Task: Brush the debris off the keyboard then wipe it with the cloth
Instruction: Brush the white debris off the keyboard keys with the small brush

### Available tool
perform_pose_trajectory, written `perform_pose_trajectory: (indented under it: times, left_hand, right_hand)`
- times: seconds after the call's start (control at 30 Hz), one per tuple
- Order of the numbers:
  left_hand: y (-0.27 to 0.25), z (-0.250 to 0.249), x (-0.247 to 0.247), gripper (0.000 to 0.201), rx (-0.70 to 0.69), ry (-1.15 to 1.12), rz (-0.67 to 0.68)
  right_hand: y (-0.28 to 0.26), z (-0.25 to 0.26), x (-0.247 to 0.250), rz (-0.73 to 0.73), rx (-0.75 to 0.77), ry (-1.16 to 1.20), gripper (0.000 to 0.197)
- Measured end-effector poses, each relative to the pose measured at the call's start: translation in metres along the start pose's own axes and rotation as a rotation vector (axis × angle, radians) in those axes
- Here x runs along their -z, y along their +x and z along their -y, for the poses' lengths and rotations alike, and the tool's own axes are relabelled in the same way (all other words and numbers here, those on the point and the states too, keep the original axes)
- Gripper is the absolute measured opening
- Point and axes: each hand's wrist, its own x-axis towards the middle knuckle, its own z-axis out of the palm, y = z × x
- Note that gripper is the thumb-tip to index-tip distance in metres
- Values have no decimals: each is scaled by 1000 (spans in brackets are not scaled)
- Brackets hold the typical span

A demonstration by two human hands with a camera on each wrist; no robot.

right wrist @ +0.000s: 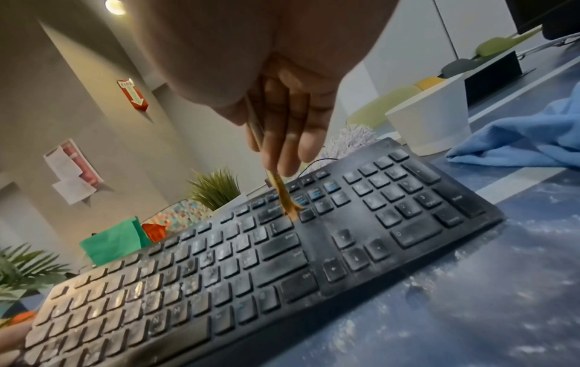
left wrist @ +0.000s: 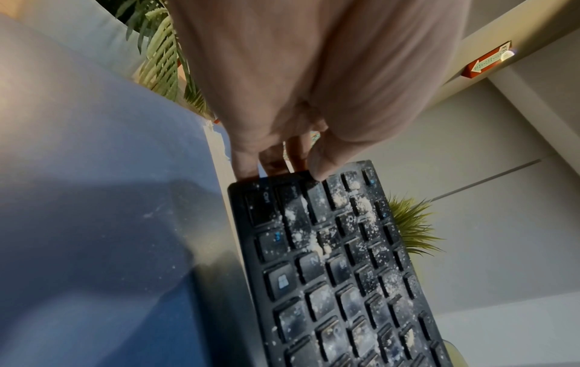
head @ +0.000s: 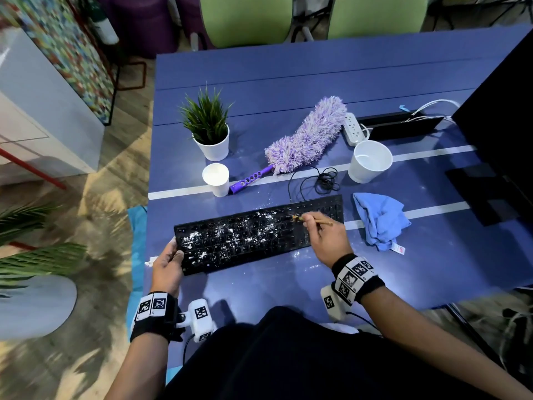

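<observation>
We see matt black plastic keys on the keyboard, dusted with white powder; beside its right end, soft crumpled blue cloth; behind it, a fluffy purple duster.

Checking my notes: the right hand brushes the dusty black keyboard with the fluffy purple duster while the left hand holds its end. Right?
Not quite. The right hand holds a thin wooden brush on the dusty black keyboard, as the right wrist view shows; the fluffy purple duster lies untouched. The left hand holds its end.

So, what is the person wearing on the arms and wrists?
Both forearms are bare, no sleeves. Each wrist has a black band with square black-and-white code markers, and a white camera block with its own marker and a thin black cable.
</observation>
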Motion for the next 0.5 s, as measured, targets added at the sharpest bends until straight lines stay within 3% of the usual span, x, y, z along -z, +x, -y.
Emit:
perform_pose_trajectory:
  times: [0.13, 0.27, 0.37, 0.5]
  left_hand:
    - [1, 3, 1, 47, -3, -4, -7]
    - [2, 3, 0, 46, -18, -18, 3]
    - [2, 4, 1, 46, -34, -18, 13]
    - [3, 3, -2, 46, -34, -21, 1]
  right_hand:
    - [-4, -14, -3, 265, -187, -150, 57]
    - [-13, -17, 0, 123, -157, -29, 55]
    - [-14, -18, 2, 188, -200, -83, 59]
    - [-13, -14, 5, 29, -127, -33, 32]
